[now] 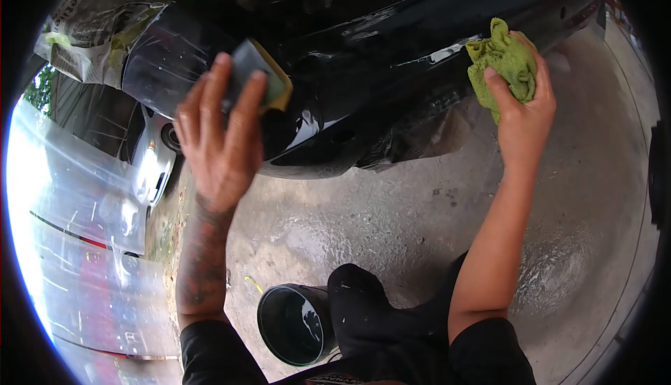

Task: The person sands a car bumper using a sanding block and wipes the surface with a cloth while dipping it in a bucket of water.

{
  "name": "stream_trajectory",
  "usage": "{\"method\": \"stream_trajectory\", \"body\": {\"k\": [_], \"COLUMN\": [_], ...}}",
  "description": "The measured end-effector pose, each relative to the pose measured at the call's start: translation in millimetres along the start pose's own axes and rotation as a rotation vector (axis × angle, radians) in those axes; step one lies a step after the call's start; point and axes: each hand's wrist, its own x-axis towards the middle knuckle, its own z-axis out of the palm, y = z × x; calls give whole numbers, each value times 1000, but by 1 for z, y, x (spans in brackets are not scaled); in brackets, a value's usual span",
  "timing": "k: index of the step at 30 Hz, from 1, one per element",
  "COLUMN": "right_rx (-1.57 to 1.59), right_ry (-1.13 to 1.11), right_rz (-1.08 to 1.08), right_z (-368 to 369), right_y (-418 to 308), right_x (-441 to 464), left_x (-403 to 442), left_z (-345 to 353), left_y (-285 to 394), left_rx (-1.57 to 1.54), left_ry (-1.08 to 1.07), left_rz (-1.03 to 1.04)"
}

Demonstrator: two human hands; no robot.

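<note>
My left hand [222, 133] is closed on a sanding block [255, 70], a yellow pad with a dark grey sheet over it, its fingers spread over the grey side. It is at the left part of a glossy black car bumper [391, 63]; whether the block touches the surface I cannot tell. In my right hand [528, 98] a crumpled green cloth [504, 63] is gripped between thumb and fingers, near the right part of the bumper. Wet streaks shine on the black surface.
A dark bucket [290, 325] with some liquid stands on the wet concrete floor [391, 224] beside my knee. Newspaper masking [98, 49] covers an area at the upper left. Beyond a clear plastic sheet [105, 245] on the left, a white car [152, 158] shows.
</note>
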Motion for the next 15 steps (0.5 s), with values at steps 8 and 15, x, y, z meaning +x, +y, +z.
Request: {"method": "stream_trajectory", "body": {"k": [8, 15], "right_rx": [-45, -43], "right_ry": [-3, -10], "right_rz": [-36, -10], "right_z": [0, 0], "right_y": [1, 1], "right_x": [1, 0], "left_x": [0, -21], "left_z": [-10, -4], "left_y": [-5, 26], "left_rx": [-4, -209], "left_ry": [-52, -203], "left_rz": [50, -25]}}
